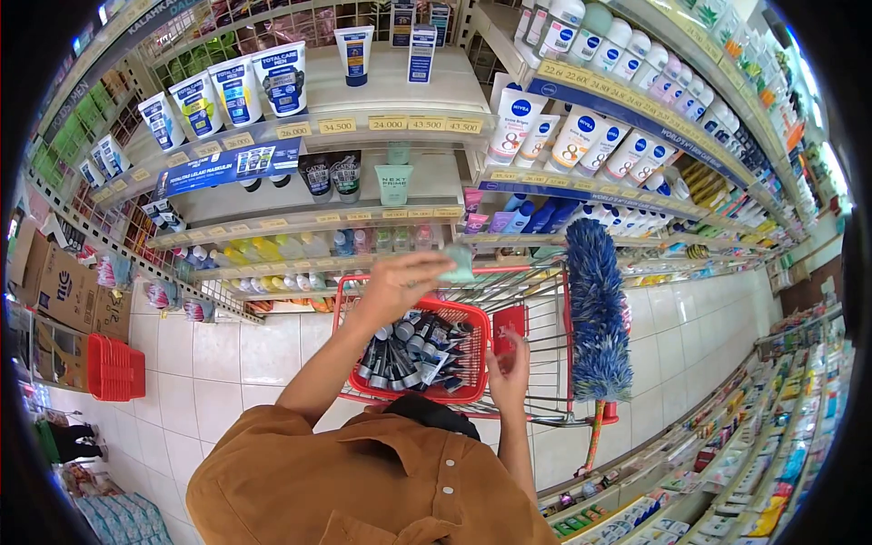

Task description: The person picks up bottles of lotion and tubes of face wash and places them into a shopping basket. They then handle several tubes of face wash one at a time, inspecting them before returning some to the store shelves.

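Observation:
My left hand [404, 282] is closed on a small pale green tube [460, 263], held just above the back edge of the red basket [479, 313]. Many dark tubes [400, 354] lie heaped in that basket, which sits on the metal shopping cart [545, 363]. To the basket's right, my right hand [509, 368] is raised beside a red card or panel [510, 329], its fingers apart and nothing seen between them. A similar green tube [393, 185] stands on the middle shelf ahead, next to dark tubes [345, 176].
A blue fluffy duster [595, 309] stands at the cart's right side. Shelves [381, 127] of toiletries rise ahead, with more at the right. Stacked red baskets [116, 367] and a cardboard box [62, 286] are at the left. Another person's legs [77, 440] show at the lower left.

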Motion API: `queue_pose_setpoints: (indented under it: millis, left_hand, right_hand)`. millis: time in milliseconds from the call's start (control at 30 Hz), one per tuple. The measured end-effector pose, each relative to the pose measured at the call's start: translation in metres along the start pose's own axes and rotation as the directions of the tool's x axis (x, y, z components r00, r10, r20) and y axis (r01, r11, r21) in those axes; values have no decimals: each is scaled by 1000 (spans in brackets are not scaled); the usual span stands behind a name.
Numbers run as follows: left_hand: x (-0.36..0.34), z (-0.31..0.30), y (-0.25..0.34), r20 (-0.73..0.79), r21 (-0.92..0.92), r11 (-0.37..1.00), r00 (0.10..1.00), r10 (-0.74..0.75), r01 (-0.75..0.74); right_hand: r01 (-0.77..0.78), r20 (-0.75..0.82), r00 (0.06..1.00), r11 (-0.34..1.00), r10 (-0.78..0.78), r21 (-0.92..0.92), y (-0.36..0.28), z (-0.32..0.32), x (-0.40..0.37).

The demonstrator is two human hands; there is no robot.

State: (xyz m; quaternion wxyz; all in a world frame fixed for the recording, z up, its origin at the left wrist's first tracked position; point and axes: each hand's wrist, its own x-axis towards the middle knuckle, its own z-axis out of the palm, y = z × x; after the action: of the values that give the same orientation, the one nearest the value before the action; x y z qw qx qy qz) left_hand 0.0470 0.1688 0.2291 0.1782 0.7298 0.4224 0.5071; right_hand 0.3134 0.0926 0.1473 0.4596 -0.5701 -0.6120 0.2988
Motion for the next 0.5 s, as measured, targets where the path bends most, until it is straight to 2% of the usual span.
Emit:
queue_pose_setpoints:
  millis: [67,133,167,267,400,500]
  left_hand:
    - [-16,9,2,61,-8,1000,998,12,-11]
    - [-30,12,3,89,36,998,995,45,-48]
    - [-36,12,3,102,57,996,993,58,-65]
    - [-48,10,5,117,61,998,993,7,-14]
    - [-58,9,-4,51,84,996,998,37,-41]
    - [-62,3,-1,29,5,997,997,-73,73]
  right_hand:
    - [117,64,991,993,-117,0,-68,1,19]
    - [245,110,965,968,-238,-52,-100,8,29]
    - [401,132,913,909,-387,-115,-103,12,35]
    - [465,196,879,871,-434,-157,-105,25,38]
    - [518,225,848,840,-480,-162,-103,40,40]
    - [521,172,850,842,-498,-139,-103,50,46]
